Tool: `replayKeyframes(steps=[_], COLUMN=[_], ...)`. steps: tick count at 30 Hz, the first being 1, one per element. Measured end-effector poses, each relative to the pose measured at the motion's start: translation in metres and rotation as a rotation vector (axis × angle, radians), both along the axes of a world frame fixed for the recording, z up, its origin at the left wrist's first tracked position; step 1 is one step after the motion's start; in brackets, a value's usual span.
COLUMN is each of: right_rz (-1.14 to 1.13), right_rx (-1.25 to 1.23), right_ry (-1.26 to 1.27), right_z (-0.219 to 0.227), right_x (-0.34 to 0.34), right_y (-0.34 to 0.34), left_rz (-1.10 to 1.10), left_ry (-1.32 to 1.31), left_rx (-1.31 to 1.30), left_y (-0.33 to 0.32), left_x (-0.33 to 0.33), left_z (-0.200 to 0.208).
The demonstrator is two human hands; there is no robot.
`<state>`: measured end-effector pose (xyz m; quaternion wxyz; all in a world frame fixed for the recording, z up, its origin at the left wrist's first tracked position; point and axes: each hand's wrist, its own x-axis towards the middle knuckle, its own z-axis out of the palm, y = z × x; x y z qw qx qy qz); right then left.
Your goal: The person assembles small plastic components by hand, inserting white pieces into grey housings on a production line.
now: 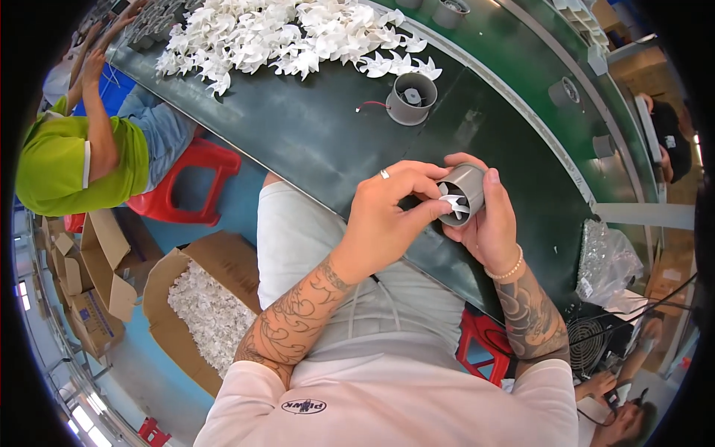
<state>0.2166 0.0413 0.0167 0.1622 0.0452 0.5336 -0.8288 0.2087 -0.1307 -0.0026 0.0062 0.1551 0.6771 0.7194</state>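
My right hand point(491, 223) is wrapped around a grey cylindrical housing point(468, 182), tilted so its open end faces my left hand. At that opening, my left hand point(398, 205) pinches a small white fan impeller point(453, 201), partly inside the housing. How deep the impeller sits is hidden by my fingers. A second grey housing point(411, 112) stands on the dark green table point(298, 141) beyond my hands, with a motor inside and a red wire with a small plug beside it. A large pile of white impellers point(275, 37) lies at the far side.
A green conveyor point(536, 67) runs along the far right, carrying several grey housings point(564, 92). Clear plastic bags point(607, 257) lie at the table's right end. Left of my legs stands a cardboard box point(167, 298) of white parts. A person in a green shirt point(82, 153) sits at left.
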Motion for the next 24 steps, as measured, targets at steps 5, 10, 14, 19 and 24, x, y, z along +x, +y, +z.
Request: replayKeyframes(steps=[5, 10, 14, 19, 24], right_rz=[0.023, 0.015, 0.075, 0.175, 0.195], right_rx=[0.152, 0.187, 0.021, -0.056, 0.117], right_ry=[0.109, 0.112, -0.033, -0.074, 0.054], right_z=[-0.003, -0.007, 0.000, 0.001, 0.005], right_x=[0.003, 0.006, 0.002, -0.001, 0.001], right_y=[-0.002, -0.003, -0.001, 0.008, 0.007], left_rz=[-0.158, -0.253, -0.252, -0.197, -0.030], left_ry=[-0.258, -0.362, -0.001, -0.209, 0.070], left_rx=[0.224, 0.273, 0.012, 0.133, -0.001], left_y=[-0.012, -0.016, -0.019, -0.014, -0.021], left_x=[-0.011, -0.019, -0.016, -0.009, -0.021], left_z=[0.005, 0.004, -0.002, 0.008, 0.003])
